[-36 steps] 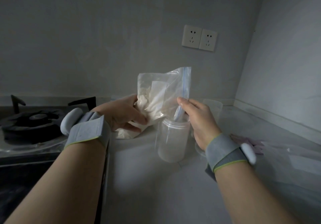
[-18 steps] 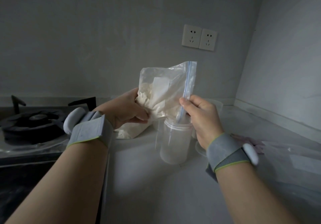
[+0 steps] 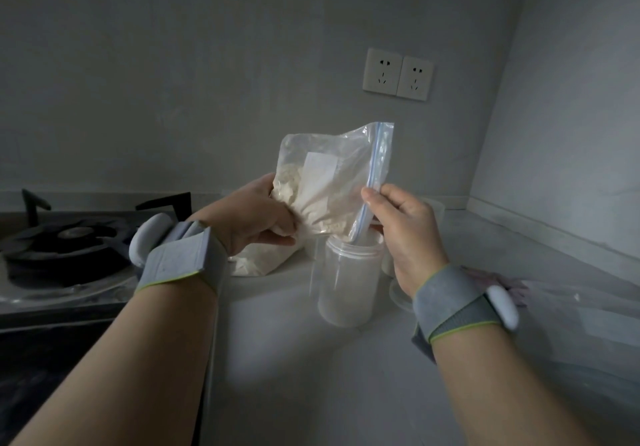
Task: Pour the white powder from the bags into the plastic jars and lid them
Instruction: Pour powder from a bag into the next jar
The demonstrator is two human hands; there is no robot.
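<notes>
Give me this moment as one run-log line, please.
step: pour | left hand: grips bag | right hand: pinches zip edge at jar mouth | lid: off

The left hand point(image 3: 256, 218) grips the bottom of a clear plastic zip bag point(image 3: 329, 182) with white powder in it. The right hand point(image 3: 407, 237) pinches the bag's blue zip edge. That corner dips into the open top of a see-through round plastic jar point(image 3: 346, 289). The jar stands on the pale grey counter point(image 3: 294, 359). A black gas stove point(image 3: 62, 244) sits to the left.
</notes>
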